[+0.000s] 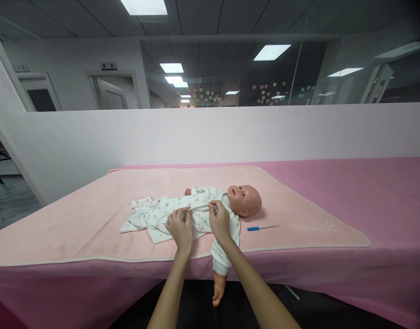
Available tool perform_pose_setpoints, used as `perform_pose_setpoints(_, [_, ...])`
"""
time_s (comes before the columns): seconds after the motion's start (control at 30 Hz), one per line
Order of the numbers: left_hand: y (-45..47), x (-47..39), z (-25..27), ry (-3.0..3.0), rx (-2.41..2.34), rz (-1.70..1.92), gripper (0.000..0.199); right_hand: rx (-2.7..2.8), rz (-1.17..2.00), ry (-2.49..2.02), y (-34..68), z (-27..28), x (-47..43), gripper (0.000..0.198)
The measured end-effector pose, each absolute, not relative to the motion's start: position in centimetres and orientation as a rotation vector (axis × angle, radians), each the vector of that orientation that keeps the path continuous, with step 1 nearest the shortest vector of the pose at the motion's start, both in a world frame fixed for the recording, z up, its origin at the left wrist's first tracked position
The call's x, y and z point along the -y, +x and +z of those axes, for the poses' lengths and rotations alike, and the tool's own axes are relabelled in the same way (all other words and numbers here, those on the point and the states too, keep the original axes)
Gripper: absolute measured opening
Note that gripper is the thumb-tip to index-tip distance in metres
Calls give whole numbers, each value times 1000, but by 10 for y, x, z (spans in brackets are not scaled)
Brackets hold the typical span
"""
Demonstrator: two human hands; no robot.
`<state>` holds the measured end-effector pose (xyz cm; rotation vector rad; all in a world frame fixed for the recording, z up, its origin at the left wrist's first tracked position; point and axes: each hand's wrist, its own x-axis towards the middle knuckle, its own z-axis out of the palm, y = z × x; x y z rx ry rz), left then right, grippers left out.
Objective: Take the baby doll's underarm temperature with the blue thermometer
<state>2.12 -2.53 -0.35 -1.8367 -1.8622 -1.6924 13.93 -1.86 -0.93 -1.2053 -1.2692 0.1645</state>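
A baby doll [247,201] lies on its back on a peach blanket, head to the right, one arm hanging over the table's front edge. It wears a white printed baby outfit [155,214], whose legs lie flat to the left. My left hand [182,227] pinches the edge of the outfit's front flap at the doll's belly. Nearer the doll's neck, my right hand [219,219] pinches the same edge at the chest. Between both hands the edge runs in a fairly straight line. Fabric directly under my fingers is hidden.
A blue-capped thermometer [263,227] lies on the peach blanket [299,210] just right of the doll's shoulder. Under the blanket, a pink cloth [384,205] covers the table and drapes over its front. A low white wall [230,132] with glass above stands behind.
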Motion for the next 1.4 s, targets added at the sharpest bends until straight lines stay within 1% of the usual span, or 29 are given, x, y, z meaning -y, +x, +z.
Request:
perform_pose_setpoints(0.27, [30,29,1,-1817,1940,-1479,24,1247,180,-1205,140,-9,18,21])
perform_pose_setpoints(0.4, [30,30,1,-1839,1933,-1464,26,1250,185,-1206,140,-7,20,21])
perform_pose_setpoints(0.6, [26,28,-1,-1862,1887,-1549,31,1258,195,-1211,140,-5,22,19])
perform_pose_setpoints(1.0, [23,29,0,-1893,1871,-1682,33,1248,195,-1200,140,-5,22,19])
perform_pose_setpoints(1.23, [22,30,3,-1863,1837,-1748,26,1225,206,-1201,140,-6,20,19])
perform_pose_setpoints(1.33, [20,29,3,-1775,1774,-1875,21,1223,187,-1196,140,-6,22,19])
perform_pose_setpoints(1.4, [18,27,3,-1587,1756,-1992,20,1231,171,-1196,139,-5,23,19])
